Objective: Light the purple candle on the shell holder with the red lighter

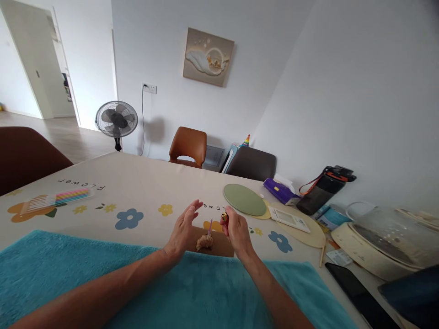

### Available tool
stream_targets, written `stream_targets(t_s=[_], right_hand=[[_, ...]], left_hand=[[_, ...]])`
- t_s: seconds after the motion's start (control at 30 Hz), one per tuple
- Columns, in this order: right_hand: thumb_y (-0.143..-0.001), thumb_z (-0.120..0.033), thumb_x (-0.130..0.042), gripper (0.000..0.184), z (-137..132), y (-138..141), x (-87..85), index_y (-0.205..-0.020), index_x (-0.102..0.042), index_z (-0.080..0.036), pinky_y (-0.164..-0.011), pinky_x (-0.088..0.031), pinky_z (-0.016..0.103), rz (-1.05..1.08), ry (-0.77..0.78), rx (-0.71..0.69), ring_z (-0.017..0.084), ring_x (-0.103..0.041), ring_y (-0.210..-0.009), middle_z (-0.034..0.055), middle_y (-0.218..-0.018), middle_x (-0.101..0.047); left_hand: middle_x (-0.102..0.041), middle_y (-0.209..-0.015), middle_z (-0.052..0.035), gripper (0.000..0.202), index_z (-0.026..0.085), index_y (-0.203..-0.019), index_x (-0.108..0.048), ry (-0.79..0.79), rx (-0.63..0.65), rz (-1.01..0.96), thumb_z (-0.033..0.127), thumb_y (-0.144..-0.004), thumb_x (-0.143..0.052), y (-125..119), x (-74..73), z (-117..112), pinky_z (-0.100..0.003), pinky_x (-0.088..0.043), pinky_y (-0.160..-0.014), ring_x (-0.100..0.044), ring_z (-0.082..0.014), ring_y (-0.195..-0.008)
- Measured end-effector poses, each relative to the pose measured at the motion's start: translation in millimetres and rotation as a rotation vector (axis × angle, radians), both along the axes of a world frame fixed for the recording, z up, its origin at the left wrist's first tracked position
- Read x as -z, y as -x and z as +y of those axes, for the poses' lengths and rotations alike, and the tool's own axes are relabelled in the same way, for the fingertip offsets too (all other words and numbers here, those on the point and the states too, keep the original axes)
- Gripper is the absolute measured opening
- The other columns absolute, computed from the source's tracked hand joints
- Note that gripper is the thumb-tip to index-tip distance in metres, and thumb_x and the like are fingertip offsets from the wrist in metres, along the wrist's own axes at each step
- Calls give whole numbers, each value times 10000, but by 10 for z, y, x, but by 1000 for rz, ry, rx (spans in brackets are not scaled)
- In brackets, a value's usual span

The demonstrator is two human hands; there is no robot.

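A small brown lump (pixel 205 242) with a thin purple candle (pixel 209 226) stuck upright in it sits on a brown board (pixel 224 246) at the far edge of a turquoise towel (pixel 144 283). My right hand (pixel 236 230) is closed around a red lighter (pixel 224 220), held just right of the candle tip. My left hand (pixel 182 229) is open, fingers together and cupped, standing beside the candle on its left without touching it.
A pack of coloured candles (pixel 60 200) lies at the left on the flower-print tablecloth. A green round mat (pixel 244 199), a purple pack (pixel 279 192), a black bottle (pixel 320 191), a white electric pot (pixel 380 240) and a dark phone (pixel 356 292) crowd the right side. Chairs and a fan stand behind.
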State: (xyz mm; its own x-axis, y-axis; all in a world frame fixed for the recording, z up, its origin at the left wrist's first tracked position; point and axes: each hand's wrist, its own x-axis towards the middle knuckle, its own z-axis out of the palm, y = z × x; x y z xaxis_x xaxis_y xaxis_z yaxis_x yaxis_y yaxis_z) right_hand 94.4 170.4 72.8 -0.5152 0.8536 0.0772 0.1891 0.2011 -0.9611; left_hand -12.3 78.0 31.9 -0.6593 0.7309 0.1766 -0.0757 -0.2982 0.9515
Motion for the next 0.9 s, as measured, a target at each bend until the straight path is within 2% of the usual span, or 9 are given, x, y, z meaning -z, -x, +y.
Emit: stream_targets(t_s=[0.23, 0.5, 0.67, 0.77, 0.9], right_hand=[[-864, -455, -351, 465, 21, 21, 46, -477, -406, -204, -406, -285, 241, 14, -11, -12, 106, -334, -353, -32, -351, -378], [-862, -515, -347, 511, 32, 47, 80, -458, -389, -206, -416, -300, 244, -49, -5, -42, 112, -352, -366, -17, -365, -389], [-852, -471, -366, 461, 2, 41, 85, -470, -344, -214, -421, -283, 245, -59, -7, -32, 112, -331, -383, -30, -367, -360], [-851, -445, -349, 438, 23, 33, 122, -477, -322, -218, -434, -273, 248, -84, -45, -32, 115, -336, -408, -31, -383, -358], [-847, -397, -326, 393, 102, 27, 206, -499, -302, -217, -465, -267, 251, -141, -188, -56, 119, -351, -448, -35, -411, -365]], left_hand=[[-537, -1328, -103, 513, 180, -1270, -503, -4, 21, -48, 495, -906, -329, 17, 62, 24, -414, -352, -1059, -438, -242, -1272], [-517, -1346, -106, 467, 165, -1271, -487, -5, 26, -59, 427, -921, -321, 41, 90, 60, -374, -361, -1052, -429, -212, -1279], [-533, -1331, -107, 456, 169, -1274, -488, 15, 24, -68, 408, -926, -314, 40, 86, 63, -383, -359, -1051, -437, -210, -1272], [-536, -1331, -91, 456, 188, -1272, -497, 24, 15, -48, 416, -925, -309, 43, 96, 59, -381, -362, -1048, -438, -213, -1272], [-490, -1377, -72, 474, 197, -1281, -498, 48, 7, 34, 423, -929, -276, 79, 94, 53, -386, -348, -1059, -425, -220, -1280]])
